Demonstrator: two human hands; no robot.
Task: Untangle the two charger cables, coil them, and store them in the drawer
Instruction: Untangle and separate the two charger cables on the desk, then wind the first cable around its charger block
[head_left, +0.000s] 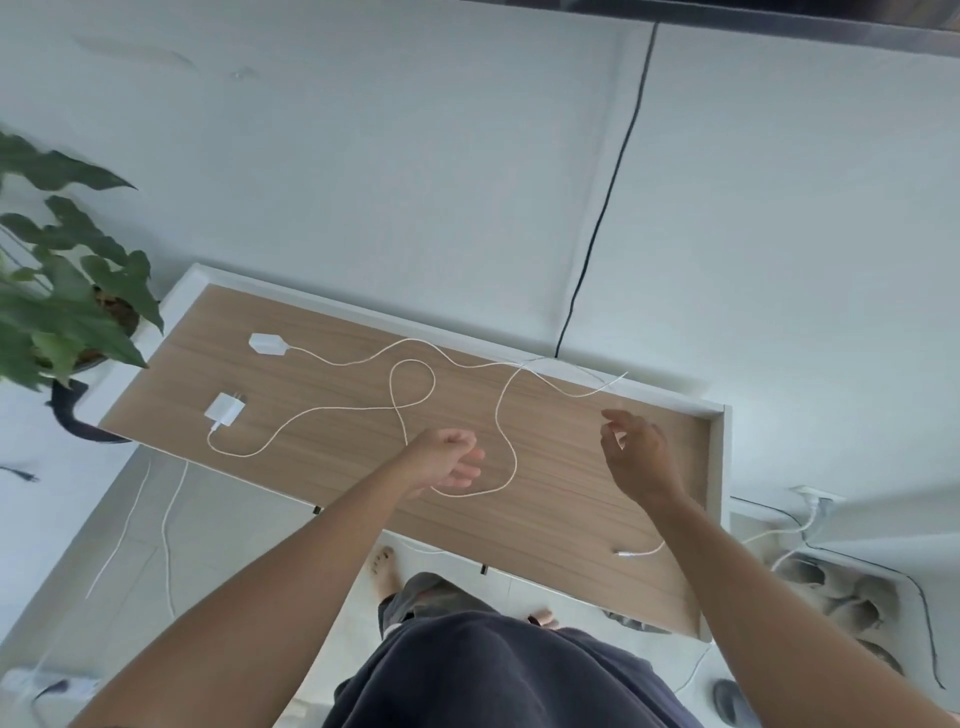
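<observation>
the wooden table (322, 384) carries everything, and on it both white cables lie spread out loose rather than knotted in a heap. the cable with the plug adapter (226, 409) runs from the left of the table, makes one loop (413, 384) near the middle and curves round to the front edge beside the left hand. the second cable starts at the flat white charger block (266, 345) at the back left and wanders along the rear edge to the right; the two lines cross near the middle and again toward the back right, so the untangling looks partly done at best. a loose connector end (631, 554) lies near the front right of the table. nothing is coiled yet, and no drawer can be picked out for certain, so coiling and storing are both still to do.

the left hand (447, 462) is loosely curled, touching or just over the cable's front bend; whether it really grips the cable i cannot tell. the right hand (636, 452) hovers above the table with fingers half spread, holding nothing that shows
</observation>
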